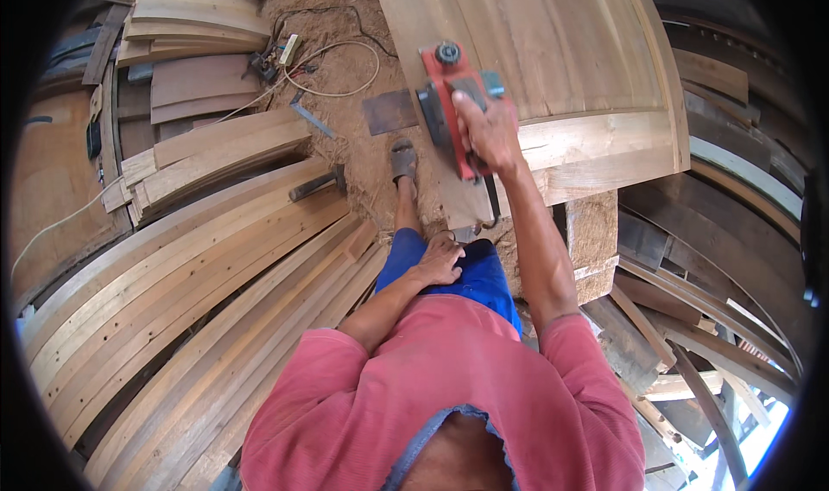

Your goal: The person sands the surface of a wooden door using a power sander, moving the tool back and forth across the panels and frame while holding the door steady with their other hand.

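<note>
My right hand (490,133) is wrapped round the handle of a red and black electric hand planer (444,120) with a round black knob at its front. The planer sits along the left edge of a large panelled wooden door (579,50). A black cord hangs from its rear toward my lap. In front of my blue shorts (488,279), my left hand (440,259) rests with its back upward and its fingers loosely apart. Nothing shows in its grasp, though its fingertips are partly hard to make out.
Stacked boards (173,292) fill the left side, with a hammer (318,184) lying on them. A coiled cable (363,85), a power strip (290,50) and a metal square (313,120) lie on the sawdust-covered floor. More timber (734,197) is piled on the right.
</note>
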`<state>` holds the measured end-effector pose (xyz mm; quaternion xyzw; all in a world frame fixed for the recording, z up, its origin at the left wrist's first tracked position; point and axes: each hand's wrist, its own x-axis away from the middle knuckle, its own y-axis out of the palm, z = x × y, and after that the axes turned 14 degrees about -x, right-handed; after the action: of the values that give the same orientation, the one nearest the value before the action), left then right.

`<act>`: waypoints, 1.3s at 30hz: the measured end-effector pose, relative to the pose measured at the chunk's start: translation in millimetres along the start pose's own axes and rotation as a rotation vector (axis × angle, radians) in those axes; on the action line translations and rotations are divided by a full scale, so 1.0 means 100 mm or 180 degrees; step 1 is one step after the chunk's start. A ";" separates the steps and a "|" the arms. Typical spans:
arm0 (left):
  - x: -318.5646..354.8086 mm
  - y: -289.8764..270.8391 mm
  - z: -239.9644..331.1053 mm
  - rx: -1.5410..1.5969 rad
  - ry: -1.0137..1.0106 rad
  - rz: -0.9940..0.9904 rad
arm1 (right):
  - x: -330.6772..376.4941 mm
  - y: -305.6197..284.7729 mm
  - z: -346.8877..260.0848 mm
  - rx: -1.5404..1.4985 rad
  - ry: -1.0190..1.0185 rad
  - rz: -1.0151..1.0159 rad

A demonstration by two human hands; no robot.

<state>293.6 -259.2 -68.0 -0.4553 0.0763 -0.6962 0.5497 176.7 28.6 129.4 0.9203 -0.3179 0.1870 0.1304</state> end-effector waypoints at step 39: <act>0.46 -0.57 -0.47 0.0535 -0.0394 0.1247 | 0.25 0.12 -0.04 0.0334 -0.0328 -0.0398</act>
<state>221.4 -294.4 -35.1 -0.4263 0.0712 -0.5507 0.7141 186.1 7.8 144.8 0.9523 -0.2559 0.1472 0.0769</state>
